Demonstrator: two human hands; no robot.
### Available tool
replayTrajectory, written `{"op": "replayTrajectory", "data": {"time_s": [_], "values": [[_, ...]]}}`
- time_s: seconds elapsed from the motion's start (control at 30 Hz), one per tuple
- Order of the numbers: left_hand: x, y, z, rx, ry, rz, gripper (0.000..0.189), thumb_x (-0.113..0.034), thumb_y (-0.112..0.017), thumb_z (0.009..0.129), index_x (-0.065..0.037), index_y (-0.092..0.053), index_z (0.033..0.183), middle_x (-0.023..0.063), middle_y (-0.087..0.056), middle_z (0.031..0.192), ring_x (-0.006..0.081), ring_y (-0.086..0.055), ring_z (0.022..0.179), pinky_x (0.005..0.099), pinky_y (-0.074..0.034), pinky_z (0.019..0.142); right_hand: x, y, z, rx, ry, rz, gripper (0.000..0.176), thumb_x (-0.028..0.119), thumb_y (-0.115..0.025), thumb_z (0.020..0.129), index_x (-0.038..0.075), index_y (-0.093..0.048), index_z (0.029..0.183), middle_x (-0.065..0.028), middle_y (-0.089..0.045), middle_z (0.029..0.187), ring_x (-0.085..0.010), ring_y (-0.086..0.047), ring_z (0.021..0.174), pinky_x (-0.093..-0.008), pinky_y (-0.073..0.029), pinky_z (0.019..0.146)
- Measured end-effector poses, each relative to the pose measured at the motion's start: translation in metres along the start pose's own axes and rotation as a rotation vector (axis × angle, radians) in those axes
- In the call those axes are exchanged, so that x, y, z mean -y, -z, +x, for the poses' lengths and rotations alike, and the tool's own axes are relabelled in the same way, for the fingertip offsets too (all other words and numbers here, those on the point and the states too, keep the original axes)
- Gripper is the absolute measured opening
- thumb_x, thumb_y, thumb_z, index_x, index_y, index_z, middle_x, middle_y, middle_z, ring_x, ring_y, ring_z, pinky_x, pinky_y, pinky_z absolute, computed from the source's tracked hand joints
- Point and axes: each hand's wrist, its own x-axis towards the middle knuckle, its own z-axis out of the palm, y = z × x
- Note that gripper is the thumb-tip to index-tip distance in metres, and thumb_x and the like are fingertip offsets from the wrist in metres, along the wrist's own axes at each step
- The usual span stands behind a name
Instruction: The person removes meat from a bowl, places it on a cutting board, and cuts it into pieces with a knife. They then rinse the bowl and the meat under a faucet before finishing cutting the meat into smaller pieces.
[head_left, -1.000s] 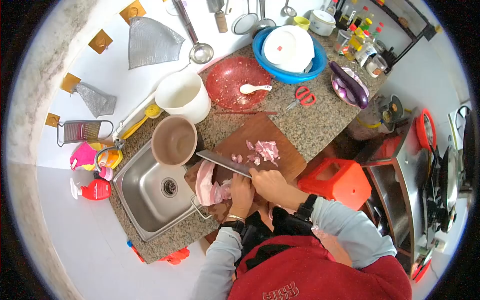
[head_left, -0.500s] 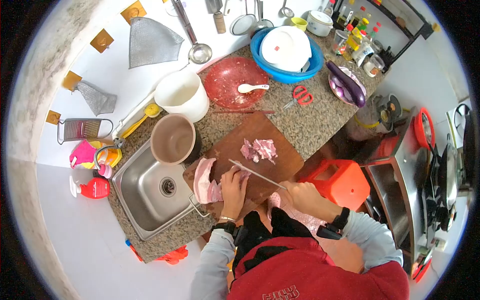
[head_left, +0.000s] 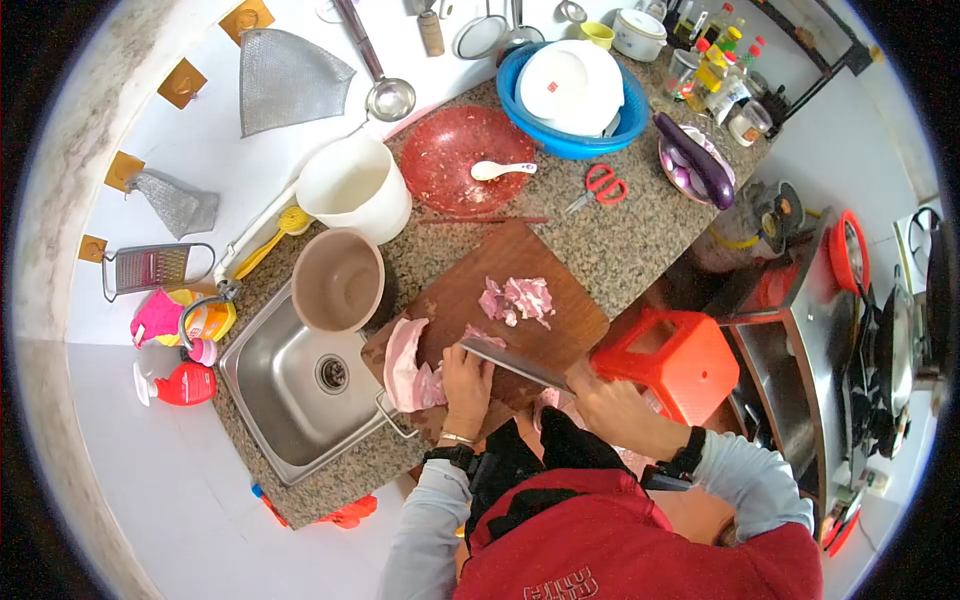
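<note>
A wooden cutting board (head_left: 550, 270) lies on the counter in the head view. My left hand (head_left: 467, 388) is curled over a piece of raw meat on its near part, with most of that piece hidden beneath the fingers. A strip of it (head_left: 484, 336) shows past my fingertips. My right hand (head_left: 615, 408) grips the handle of a kitchen knife (head_left: 515, 366), whose blade reaches left to beside the left fingertips. Left of that hand rests a larger slab of pork (head_left: 405, 365). Cut pieces of meat (head_left: 518, 300) are heaped farther up the board.
A steel sink (head_left: 270, 385) adjoins the board on the left, with a brown pot (head_left: 340, 280) at its corner. Beyond stand a white bucket (head_left: 355, 190), a red basin (head_left: 440, 150) and red scissors (head_left: 602, 186). To the right is a red stool (head_left: 690, 370).
The knife has tilted, so more of the blade's broad side shows, and my right hand has shifted slightly down and right. My left hand stays on the meat. The view has shifted a little.
</note>
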Motion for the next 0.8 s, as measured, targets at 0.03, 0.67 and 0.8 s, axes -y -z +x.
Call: {"op": "replayTrajectory", "data": {"time_s": [0.03, 0.67, 0.8], "values": [[0.0, 0.0, 0.0, 0.002, 0.002, 0.001, 0.023, -0.006, -0.069, 0.076, -0.004, -0.062, 0.097, 0.0141, -0.055, 0.097, 0.0359, -0.051, 0.091, 0.0447, -0.043, 0.078, 0.0, 0.001, 0.005, 0.021, 0.002, -0.001, 0.017, 0.013, -0.057, 0.084, 0.0, -0.054, 0.094, -0.0206, -0.061, 0.06, -0.0372, -0.063, 0.052, -0.0481, -0.05, 0.046], [0.007, 0.0, -0.006, -0.048, 0.031, -0.006, 0.021, -0.007, -0.068, 0.081, -0.001, -0.062, 0.1, 0.0164, -0.058, 0.108, 0.0367, -0.053, 0.097, 0.0437, -0.045, 0.085, -0.007, -0.019, 0.042, 0.018, 0.025, 0.008, 0.017, 0.015, -0.05, 0.09, 0.002, -0.056, 0.098, -0.0212, -0.065, 0.069, -0.0379, -0.067, 0.064, -0.0473, -0.053, 0.055], [-0.006, 0.015, -0.002, -0.052, -0.021, -0.103, 0.027, -0.009, -0.07, 0.082, -0.002, -0.06, 0.106, 0.0167, -0.057, 0.113, 0.0358, -0.054, 0.104, 0.0428, -0.044, 0.09, -0.017, -0.011, 0.043, -0.023, -0.063, 0.038, 0.02, 0.021, -0.051, 0.093, 0.004, -0.058, 0.102, -0.02, -0.065, 0.069, -0.0398, -0.065, 0.064, -0.05, -0.052, 0.056]]}}
